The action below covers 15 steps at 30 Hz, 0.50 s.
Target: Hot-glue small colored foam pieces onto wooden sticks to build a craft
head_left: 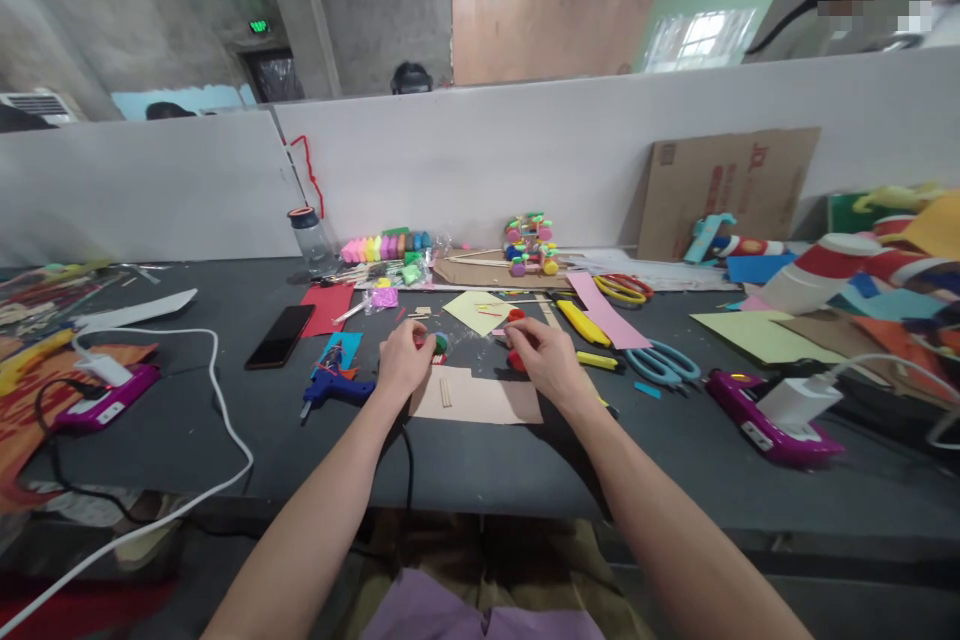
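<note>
My left hand point(407, 358) is closed beside a small green round piece point(441, 344) and some red bits; what its fingers hold is too small to tell. Pinched fingers of my right hand point(536, 350) are at a small red piece point(516, 316), with another red item under the hand. Between and below the hands lies a tan cardboard sheet point(487, 398) with a few short wooden sticks point(445, 393) on it. Behind it is a pale yellow paper square point(480, 311) bearing thin sticks. A blue glue gun point(337, 390) lies left of my left hand.
Right of my right hand lie a yellow cutter point(583, 322), a pink strip point(607, 310) and blue-handled scissors point(663, 363). Purple power strips point(109, 398) sit at both sides. A phone point(280, 336), a bottle point(309, 240) and colourful clay pieces point(386, 247) are farther back left.
</note>
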Tool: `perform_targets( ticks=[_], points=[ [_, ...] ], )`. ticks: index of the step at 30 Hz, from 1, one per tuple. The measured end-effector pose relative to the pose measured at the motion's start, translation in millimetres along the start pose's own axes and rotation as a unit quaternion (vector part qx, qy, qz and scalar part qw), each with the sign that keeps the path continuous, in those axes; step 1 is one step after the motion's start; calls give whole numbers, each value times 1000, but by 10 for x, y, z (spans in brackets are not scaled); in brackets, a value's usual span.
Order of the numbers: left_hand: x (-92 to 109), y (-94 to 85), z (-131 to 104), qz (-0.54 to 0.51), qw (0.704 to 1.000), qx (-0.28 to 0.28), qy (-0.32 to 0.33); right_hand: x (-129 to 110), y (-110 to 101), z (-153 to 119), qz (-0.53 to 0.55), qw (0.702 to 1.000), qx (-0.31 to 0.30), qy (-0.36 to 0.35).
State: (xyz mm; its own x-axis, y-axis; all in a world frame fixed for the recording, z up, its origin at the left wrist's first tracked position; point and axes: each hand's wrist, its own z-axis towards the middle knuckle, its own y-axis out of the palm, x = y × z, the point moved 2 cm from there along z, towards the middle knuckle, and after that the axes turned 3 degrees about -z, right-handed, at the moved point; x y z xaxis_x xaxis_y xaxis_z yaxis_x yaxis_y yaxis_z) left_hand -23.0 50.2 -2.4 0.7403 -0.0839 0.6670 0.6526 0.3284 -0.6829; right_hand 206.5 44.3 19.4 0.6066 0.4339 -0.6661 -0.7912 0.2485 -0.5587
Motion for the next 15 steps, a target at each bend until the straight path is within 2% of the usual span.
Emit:
perform_targets(
  ticks=[4, 6, 8, 10, 13, 15],
  points=[
    [-75, 8, 29, -81, 996, 21, -2, 103, -233, 127, 34, 993, 102, 52],
    [-86, 18, 38, -106, 994, 24, 1, 127, -365, 218, 2, 992, 111, 58],
    [-81, 17, 40, -123, 992, 31, 5, 134, -443, 320, -59, 994, 73, 61],
    [-65, 7, 36, -136, 990, 43, 12, 142, -438, 419, -139, 988, 6, 71],
    [-29, -17, 16, -153, 986, 58, 28, 180, -287, 553, -288, 949, -99, 84],
    [1, -35, -3, -161, 984, 68, 38, 222, -137, 630, -356, 920, -140, 80]
  ],
)
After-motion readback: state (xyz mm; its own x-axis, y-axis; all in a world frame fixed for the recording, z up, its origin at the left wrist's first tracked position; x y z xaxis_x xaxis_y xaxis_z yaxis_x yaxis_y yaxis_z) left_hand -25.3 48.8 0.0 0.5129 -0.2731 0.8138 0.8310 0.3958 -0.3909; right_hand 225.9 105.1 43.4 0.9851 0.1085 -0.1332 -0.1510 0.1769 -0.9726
